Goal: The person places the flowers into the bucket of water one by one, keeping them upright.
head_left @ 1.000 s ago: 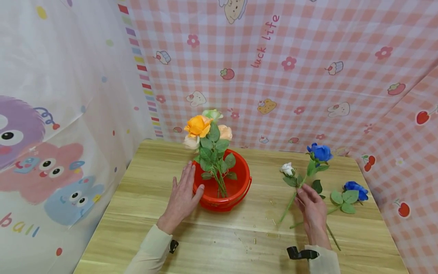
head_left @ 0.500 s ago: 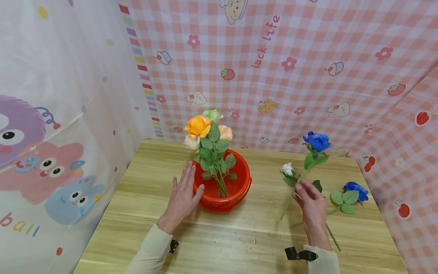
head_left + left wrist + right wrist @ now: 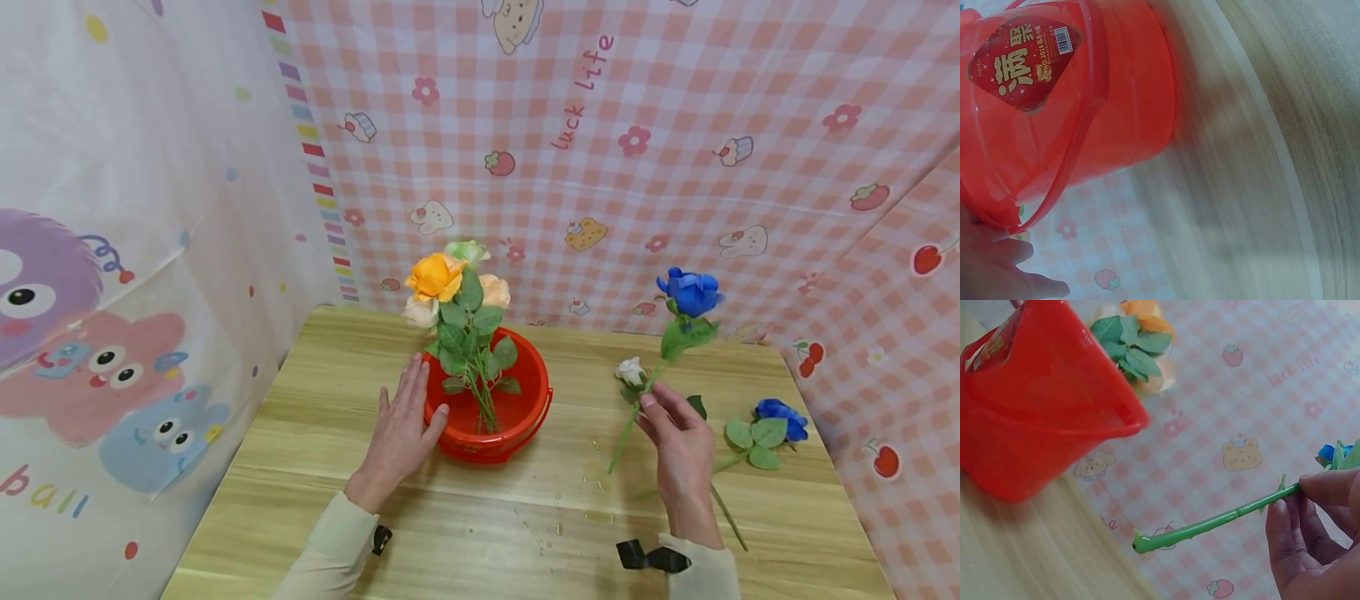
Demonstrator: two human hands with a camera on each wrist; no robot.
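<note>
My right hand (image 3: pixel 681 450) pinches the green stem of a blue rose (image 3: pixel 692 292) between thumb and fingers. The flower points up, and the stem slants down to the left. In the right wrist view the cut end of the stem (image 3: pixel 1191 531) hangs free, pointing toward the bucket. My left hand (image 3: pixel 397 437) rests with straight fingers against the left rim of a red bucket (image 3: pixel 487 450). Inside the bucket stand several roses, among them an orange rose (image 3: pixel 435 277) and a peach rose (image 3: pixel 495 290), their stems leaning together.
On the wooden table (image 3: pixel 315 533) a white rose (image 3: pixel 630 370) lies behind the right hand, its stem partly hidden. A second blue rose (image 3: pixel 782 418) lies at the right. Water drops (image 3: pixel 558 528) dot the table's middle. Printed cloths (image 3: pixel 570 183) hang behind and at the sides.
My right hand has raised the blue rose from near the table and shifted it slightly left, its flower now higher. The left hand and bucket have stayed in place.
</note>
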